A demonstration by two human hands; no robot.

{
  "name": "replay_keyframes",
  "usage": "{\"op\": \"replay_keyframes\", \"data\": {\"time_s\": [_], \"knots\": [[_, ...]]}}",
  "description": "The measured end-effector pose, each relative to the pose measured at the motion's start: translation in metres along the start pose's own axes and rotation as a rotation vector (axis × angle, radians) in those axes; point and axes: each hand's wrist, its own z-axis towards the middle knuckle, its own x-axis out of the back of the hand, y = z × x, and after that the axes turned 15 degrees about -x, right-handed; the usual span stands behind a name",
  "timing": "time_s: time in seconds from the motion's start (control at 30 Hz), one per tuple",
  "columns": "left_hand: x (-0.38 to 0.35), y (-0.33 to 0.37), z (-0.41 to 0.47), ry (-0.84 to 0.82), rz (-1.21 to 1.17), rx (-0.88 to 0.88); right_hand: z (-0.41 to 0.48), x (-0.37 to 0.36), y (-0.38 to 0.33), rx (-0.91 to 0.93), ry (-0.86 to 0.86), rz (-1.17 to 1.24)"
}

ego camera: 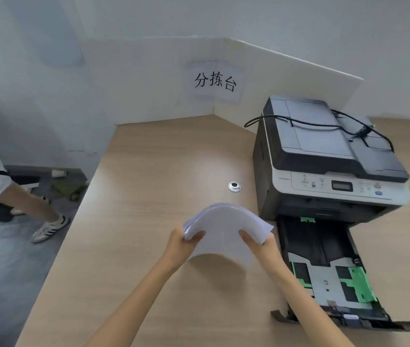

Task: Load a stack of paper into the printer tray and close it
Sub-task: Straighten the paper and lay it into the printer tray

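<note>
Beside the open tray (324, 249), both hands (182, 242) seemingly arch the paper stack (224, 226).

A wall sign (216, 82) reads "分拣台"; the printer's (324, 156) brand looks illegible.

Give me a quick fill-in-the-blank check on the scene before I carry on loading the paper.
1. The paper stack is held by ____ hands and bowed upward.
2. The printer tray is pulled ____ and holds no paper.
3. The tray's paper guides are coloured ____.
4. A black ____ lies across the printer lid.

Missing words: both; open; green; cable
</note>
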Motion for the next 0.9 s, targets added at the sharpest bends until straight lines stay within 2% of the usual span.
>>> {"op": "replay_keyframes", "data": {"time_s": [0.13,0.3,0.53,0.9], "knots": [[-0.010,-0.013,-0.012,0.067,-0.047,0.118,0.010,0.001,0.023,-0.050,-0.008,-0.038],[-0.020,-0.028,-0.003,0.129,-0.105,0.151,0.026,0.006,0.024,-0.067,-0.022,-0.037],[-0.016,-0.042,0.001,0.085,-0.112,0.154,0.039,0.011,0.044,-0.102,-0.066,-0.051],[-0.010,-0.051,0.025,0.085,-0.075,0.185,0.046,0.025,0.018,-0.101,-0.158,-0.101]]}}
